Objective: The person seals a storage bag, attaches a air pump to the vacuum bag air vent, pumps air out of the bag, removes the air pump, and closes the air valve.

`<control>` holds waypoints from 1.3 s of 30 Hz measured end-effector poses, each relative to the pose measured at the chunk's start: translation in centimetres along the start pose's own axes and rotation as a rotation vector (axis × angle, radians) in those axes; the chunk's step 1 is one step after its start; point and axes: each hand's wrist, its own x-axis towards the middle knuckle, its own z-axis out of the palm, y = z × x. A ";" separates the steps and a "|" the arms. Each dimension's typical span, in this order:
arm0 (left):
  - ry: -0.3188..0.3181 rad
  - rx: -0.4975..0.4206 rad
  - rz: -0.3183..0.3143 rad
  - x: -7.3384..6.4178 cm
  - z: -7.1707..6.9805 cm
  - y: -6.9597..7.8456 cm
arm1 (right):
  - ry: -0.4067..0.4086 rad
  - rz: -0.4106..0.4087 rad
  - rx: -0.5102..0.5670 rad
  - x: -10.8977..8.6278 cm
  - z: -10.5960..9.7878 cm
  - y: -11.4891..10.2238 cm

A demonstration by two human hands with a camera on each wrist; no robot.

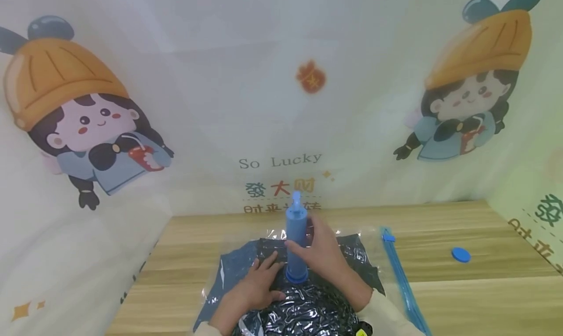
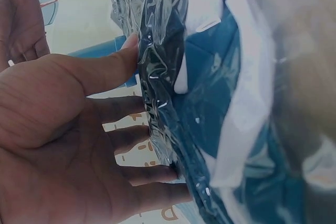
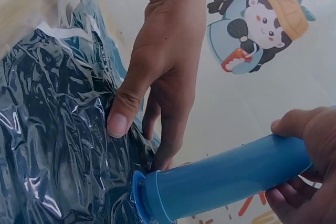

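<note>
A clear vacuum storage bag point(image 1: 303, 304) with dark clothing inside lies wrinkled on the table. Upright on its valve stands a blue hand pump point(image 1: 296, 233), its small handle point(image 1: 296, 199) close to the top of the barrel. My right hand point(image 1: 324, 252) grips the barrel, thumb and fingers wrapped round it, as the right wrist view also shows. Beside the pump's base, my left hand point(image 1: 259, 282) rests on the bag with spread fingers. In the left wrist view those fingers point(image 2: 126, 140) press the plastic.
A round blue cap point(image 1: 461, 254) lies on the wooden table point(image 1: 492, 287) at the right. Along the bag's right edge runs a blue zip seal with a slider point(image 1: 388, 237). Behind the table hangs a printed cloth point(image 1: 211, 106).
</note>
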 end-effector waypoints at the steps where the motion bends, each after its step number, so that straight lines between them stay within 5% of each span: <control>1: 0.000 0.001 -0.003 0.0 0.0 0.0 | -0.006 -0.001 0.019 0.0 0.0 0.1; 13: -0.001 -0.005 -0.012 -0.2 0.1 0.1 | -0.115 0.022 0.129 -0.4 0.0 0.2; 21: -0.010 -0.011 -0.008 -0.2 -0.1 0.2 | -0.006 -0.020 0.008 0.1 0.4 0.1; 27: -0.014 -0.013 -0.015 -0.3 -0.2 0.2 | 0.032 -0.039 0.013 0.1 0.2 0.3; 39: -0.010 -0.005 -0.025 -0.4 0.0 0.2 | -0.105 -0.003 0.125 -0.4 -0.1 -0.2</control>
